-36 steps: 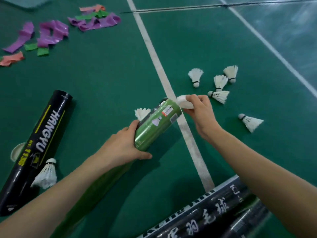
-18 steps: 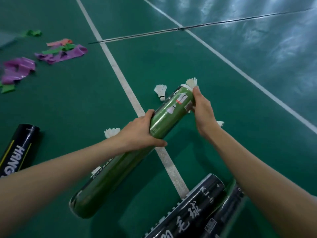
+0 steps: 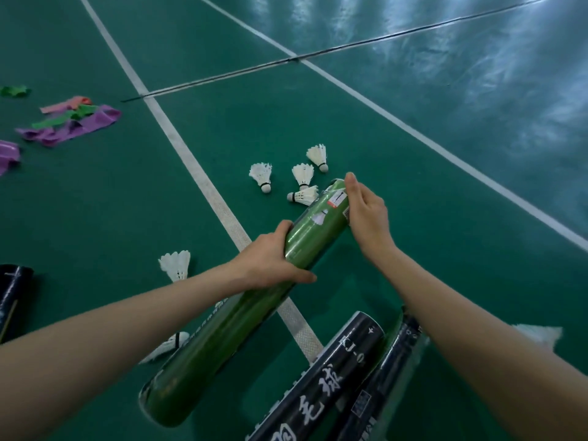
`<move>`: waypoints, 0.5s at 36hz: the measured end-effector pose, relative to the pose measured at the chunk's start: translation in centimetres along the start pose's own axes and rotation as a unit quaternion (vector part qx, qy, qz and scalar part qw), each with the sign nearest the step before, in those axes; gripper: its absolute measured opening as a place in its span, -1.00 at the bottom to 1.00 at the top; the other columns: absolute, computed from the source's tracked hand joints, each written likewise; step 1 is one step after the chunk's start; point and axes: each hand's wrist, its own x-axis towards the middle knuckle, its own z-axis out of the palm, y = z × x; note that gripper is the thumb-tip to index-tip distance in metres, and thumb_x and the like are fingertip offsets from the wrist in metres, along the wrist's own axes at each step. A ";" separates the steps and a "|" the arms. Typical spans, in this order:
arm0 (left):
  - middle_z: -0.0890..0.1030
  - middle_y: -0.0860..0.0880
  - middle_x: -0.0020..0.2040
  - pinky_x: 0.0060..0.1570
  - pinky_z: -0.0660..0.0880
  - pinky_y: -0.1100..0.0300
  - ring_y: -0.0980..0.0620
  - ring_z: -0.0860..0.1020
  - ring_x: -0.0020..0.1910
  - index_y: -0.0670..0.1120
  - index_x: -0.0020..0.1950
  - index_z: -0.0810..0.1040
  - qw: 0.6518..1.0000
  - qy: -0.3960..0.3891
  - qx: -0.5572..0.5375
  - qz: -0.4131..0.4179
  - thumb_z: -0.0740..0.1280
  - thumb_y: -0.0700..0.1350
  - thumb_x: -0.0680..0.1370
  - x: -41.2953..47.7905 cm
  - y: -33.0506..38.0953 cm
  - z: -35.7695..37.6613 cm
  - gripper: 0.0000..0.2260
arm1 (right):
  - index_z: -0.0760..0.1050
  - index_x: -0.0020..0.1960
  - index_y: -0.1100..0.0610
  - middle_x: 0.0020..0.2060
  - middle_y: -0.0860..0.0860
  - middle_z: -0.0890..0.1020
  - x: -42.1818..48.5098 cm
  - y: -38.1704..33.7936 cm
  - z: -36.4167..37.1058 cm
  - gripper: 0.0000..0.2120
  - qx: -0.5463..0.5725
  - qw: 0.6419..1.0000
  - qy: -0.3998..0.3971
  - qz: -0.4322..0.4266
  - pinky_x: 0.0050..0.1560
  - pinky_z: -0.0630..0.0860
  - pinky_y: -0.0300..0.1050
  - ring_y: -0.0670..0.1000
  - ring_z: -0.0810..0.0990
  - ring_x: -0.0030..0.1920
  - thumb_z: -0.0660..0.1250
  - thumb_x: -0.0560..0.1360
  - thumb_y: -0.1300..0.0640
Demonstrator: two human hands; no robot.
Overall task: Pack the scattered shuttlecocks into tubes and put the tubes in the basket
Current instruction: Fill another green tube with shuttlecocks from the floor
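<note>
Green court floor, white-lined. Head view: left hand gripping tilted green tube mid-body; right hand at its mouth, fingers hidden, grip impossible to tell. Seemingly midway: four shuttlecocks loose just beyond, no basket visible. Black tube marked "KJ-", "毛球"; green stickers unreadable.

Shuttlecocks behind tube, two more tubes at right

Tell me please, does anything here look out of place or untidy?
Yes. Shuttlecocks lie loose on the floor: four beyond the tube, one left of the left hand, one beside the tube's lower end. Crumpled coloured strips litter the far left.
</note>
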 end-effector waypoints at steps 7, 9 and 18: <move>0.52 0.03 0.10 0.02 0.53 0.03 -0.02 0.54 -0.01 0.08 0.40 0.16 0.986 0.046 0.162 0.020 0.48 0.23 0.30 -0.1 -0.8 1.3 -0.20 | 0.43 -0.05 0.42 -0.29 0.21 0.45 -1.5 2.0 0.1 -0.38 -0.007 0.998 0.026 0.052 -0.20 0.35 -0.08 0.01 0.40 -0.27 0.05 0.61 -0.19; 0.51 0.02 0.12 0.03 0.52 0.01 -0.03 0.54 0.00 0.09 0.40 0.14 0.983 0.059 0.175 0.019 0.47 0.23 0.31 -0.1 -0.9 1.4 -0.21 | 0.41 -0.06 0.43 -0.28 0.15 0.46 -1.6 2.1 0.3 -0.38 0.008 0.998 0.039 0.057 -0.19 0.35 -0.08 0.02 0.40 -0.25 0.04 0.62 -0.18; 0.47 0.02 0.24 0.06 0.51 0.03 -0.03 0.53 0.08 0.07 0.46 0.07 0.989 0.088 0.112 0.041 0.45 0.33 0.30 0.6 0.2 0.4 -0.10 | 0.50 -0.13 0.06 -0.16 0.01 0.53 1.0 -1.1 0.3 -0.74 0.078 0.997 0.021 0.006 -0.01 0.48 -0.05 -0.04 0.49 -0.16 0.20 0.58 -0.09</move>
